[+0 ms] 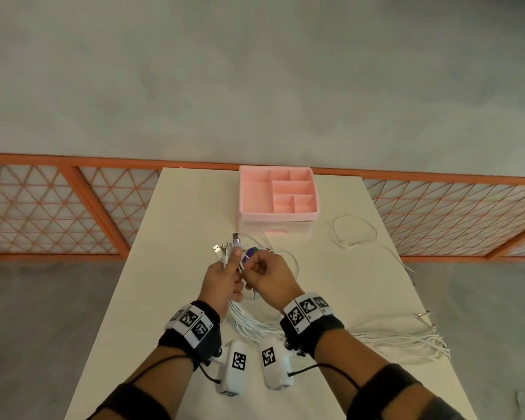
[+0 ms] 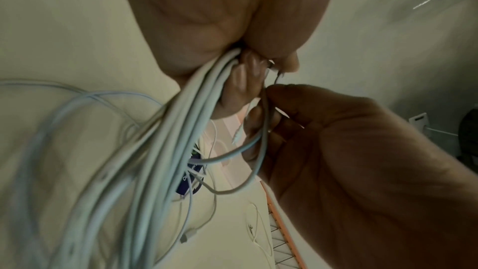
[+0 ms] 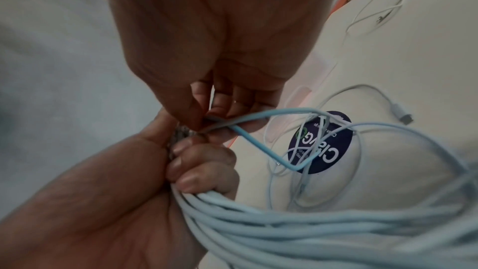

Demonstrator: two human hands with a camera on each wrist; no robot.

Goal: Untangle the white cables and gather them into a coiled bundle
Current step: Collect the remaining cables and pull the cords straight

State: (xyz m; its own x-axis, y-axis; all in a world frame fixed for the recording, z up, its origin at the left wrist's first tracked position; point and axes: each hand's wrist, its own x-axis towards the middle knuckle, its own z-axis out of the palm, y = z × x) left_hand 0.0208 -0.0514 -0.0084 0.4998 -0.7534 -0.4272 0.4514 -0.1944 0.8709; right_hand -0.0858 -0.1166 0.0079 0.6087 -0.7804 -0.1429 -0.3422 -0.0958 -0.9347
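A person stands at a cream table, both hands raised just above it. The left hand is curled tightly around a thick bundle of white cables, whose metal USB plugs stick up above the fist while the long strands hang below it and trail right across the tabletop. The right hand, touching the left, pinches a single white cable between thumb and fingertips, right beside the plugs.

Beyond the hands sits a pink plastic organiser box with open compartments. To its right, a separate thin white cable lies in a loose loop.

The right wrist view alone shows a round dark-blue sticker with white lettering behind crossing strands, which in the head view is only a small purple patch.
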